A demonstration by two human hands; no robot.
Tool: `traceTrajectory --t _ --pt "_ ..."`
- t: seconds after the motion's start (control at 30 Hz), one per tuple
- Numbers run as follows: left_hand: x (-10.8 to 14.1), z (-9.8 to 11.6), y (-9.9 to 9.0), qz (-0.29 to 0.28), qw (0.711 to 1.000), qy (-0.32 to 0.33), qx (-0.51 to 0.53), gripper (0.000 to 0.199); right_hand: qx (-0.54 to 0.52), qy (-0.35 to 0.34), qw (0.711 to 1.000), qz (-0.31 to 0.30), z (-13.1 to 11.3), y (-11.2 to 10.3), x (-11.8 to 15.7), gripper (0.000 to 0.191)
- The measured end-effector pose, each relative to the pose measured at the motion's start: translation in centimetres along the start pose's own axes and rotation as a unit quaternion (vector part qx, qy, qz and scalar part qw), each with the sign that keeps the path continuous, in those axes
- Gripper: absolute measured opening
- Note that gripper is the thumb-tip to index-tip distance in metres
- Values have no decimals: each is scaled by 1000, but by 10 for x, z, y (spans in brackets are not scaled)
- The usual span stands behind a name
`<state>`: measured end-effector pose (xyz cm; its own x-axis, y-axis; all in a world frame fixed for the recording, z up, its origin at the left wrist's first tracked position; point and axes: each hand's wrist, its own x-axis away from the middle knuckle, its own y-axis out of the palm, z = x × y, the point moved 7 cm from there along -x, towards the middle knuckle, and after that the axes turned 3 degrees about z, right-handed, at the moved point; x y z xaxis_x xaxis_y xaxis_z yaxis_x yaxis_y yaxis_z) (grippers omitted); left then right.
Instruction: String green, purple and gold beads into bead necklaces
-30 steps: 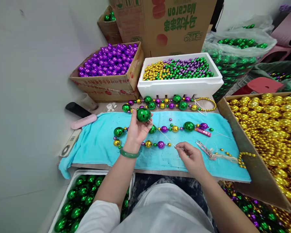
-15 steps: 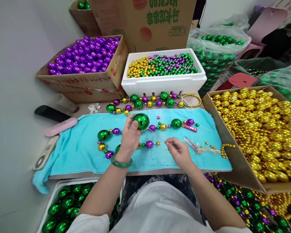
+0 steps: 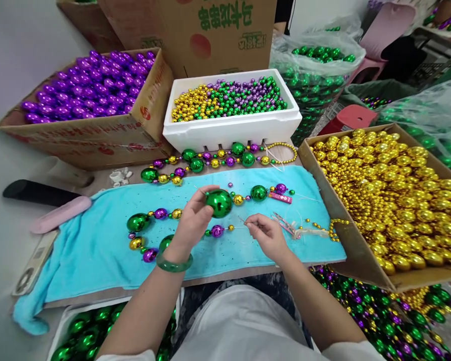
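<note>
My left hand (image 3: pixel 195 218) holds a large shiny green bead (image 3: pixel 218 202) between thumb and fingers above the towel. To its right, my right hand (image 3: pixel 265 234) pinches a thin needle (image 3: pixel 241 219), whose tip points towards the green bead and stands apart from it. White thread (image 3: pixel 240 227) runs from a small gold bead (image 3: pixel 231 227) to my right fingers. Below and left lies a strung row of green, gold and purple beads, among them a green bead (image 3: pixel 138 221) and a purple bead (image 3: pixel 217 230). My left hand covers part of the row.
A turquoise towel (image 3: pixel 101 260) covers the tabletop. Snips (image 3: pixel 283 223) and a pink packet (image 3: pixel 280 197) lie on it. Behind are a finished-looking strand (image 3: pixel 196 165), a white foam box (image 3: pixel 229 131) of small beads and a carton (image 3: pixel 78 138) of purple beads. A carton (image 3: pixel 325 185) of gold beads stands right.
The thin line that reached from the green bead to my right hand no longer touches the bead; a gap shows between them. The camera view has shifted right.
</note>
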<state>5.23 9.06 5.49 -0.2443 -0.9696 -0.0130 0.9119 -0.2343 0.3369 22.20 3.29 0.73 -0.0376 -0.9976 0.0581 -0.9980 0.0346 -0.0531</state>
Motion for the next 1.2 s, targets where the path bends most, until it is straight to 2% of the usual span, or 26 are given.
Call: traceTrajectory --t 0.13,0.2,0.3,0.37,0.47,0.67,0.83,0.9,0.97,1.03,1.1,1.17,1.2 --pt "-6 -20 12 -113 980 -102 -124 61 -51 4 999 14 1 -3 -5 24" --pt "-22 -22 1 -89 969 -92 -210 51 -73 3 996 47 2 -12 -6 26" --pt "-55 -15 -31 29 937 -25 -348 24 -93 0 990 104 4 -33 -7 26" --pt "-74 -15 -45 72 913 2 -402 16 -99 2 986 134 6 -47 -6 25" --pt "-95 -25 -48 69 893 5 -445 13 -98 7 982 159 10 -61 -5 24" --pt "-120 -57 -24 5 858 -23 -513 14 -80 15 983 163 13 -67 -3 25" --pt "-134 -76 -20 3 879 -42 -474 15 -64 24 986 154 15 -62 -5 25" --pt "-137 -76 -21 14 890 -42 -453 16 -48 25 988 145 18 -60 -6 25" --pt "-137 -70 -21 30 902 -46 -429 8 -34 31 990 136 23 -58 -6 24" --pt "-131 -64 -22 45 940 -85 -327 8 -31 42 990 130 29 -56 -7 24" --pt "-120 -60 -17 46 977 -146 -146 17 -35 51 990 127 34 -54 -7 24" --pt "-109 -53 -10 40 981 -187 13 20 -37 55 990 126 35 -52 -8 23" --pt "-104 -49 -8 39 979 -193 51 20 -37 57 990 126 35 -51 -9 23"
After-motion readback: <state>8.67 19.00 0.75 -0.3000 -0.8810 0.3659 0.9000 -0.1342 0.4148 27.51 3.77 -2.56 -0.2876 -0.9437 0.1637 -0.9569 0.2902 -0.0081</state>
